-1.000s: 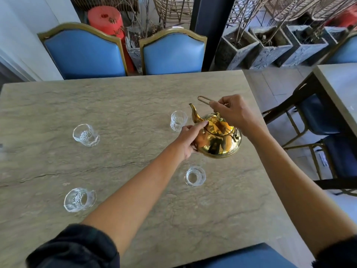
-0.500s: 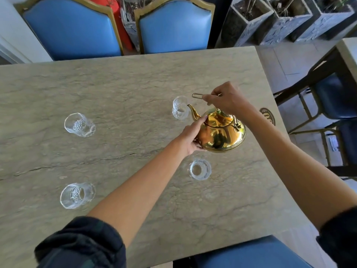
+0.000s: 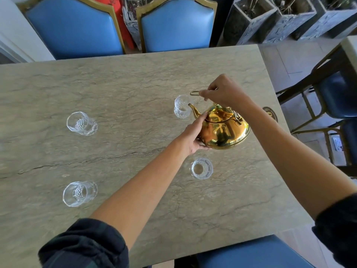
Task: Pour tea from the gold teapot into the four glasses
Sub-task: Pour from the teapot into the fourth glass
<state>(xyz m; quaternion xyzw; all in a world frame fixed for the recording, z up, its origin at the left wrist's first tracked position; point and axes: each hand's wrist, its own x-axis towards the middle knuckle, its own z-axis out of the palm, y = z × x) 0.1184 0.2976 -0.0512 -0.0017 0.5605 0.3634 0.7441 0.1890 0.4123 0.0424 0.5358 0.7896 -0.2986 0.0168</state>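
The gold teapot was held above the right side of the stone table, tipped left. Its spout, beside the far right glass a second earlier, now reached that glass's rim. The right hand stayed pinched closed on the wire handle; the left hand still cupped the teapot's side. The near right glass and the two left glasses had not moved.

The gold teapot hides its own underside; any liquid in the far glass is indiscernible.
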